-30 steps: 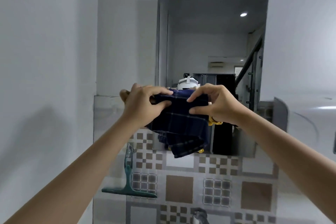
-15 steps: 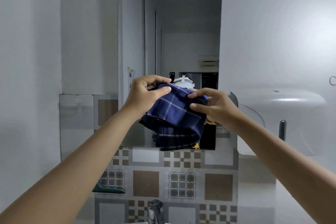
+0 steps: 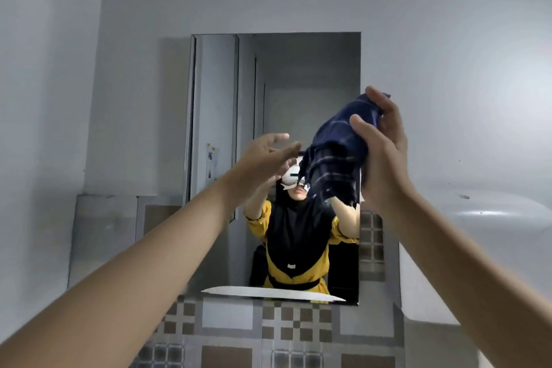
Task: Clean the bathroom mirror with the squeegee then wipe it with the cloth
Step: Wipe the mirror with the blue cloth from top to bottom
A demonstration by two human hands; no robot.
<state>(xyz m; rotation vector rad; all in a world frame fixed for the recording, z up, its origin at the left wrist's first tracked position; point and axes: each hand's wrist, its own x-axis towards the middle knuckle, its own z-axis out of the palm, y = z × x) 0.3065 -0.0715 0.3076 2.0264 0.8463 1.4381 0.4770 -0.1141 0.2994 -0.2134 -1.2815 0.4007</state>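
The rectangular bathroom mirror (image 3: 310,75) hangs on the white wall straight ahead and reflects a person in yellow and black. My right hand (image 3: 383,152) holds a bunched dark blue plaid cloth (image 3: 336,155) raised near the mirror's right edge, its loose end hanging down. To the left of the cloth, my left hand (image 3: 263,158) is open with fingers spread and holds nothing. No squeegee is in view.
Patterned brown and grey tiles (image 3: 286,329) cover the wall below the mirror. A white dispenser (image 3: 490,227) juts from the wall at the right. A plain white wall closes in on the left.
My left hand has let go of the cloth and opened. My right hand has lifted the cloth up and right to the mirror's right edge. The view tilted upward, so the squeegee left the frame.
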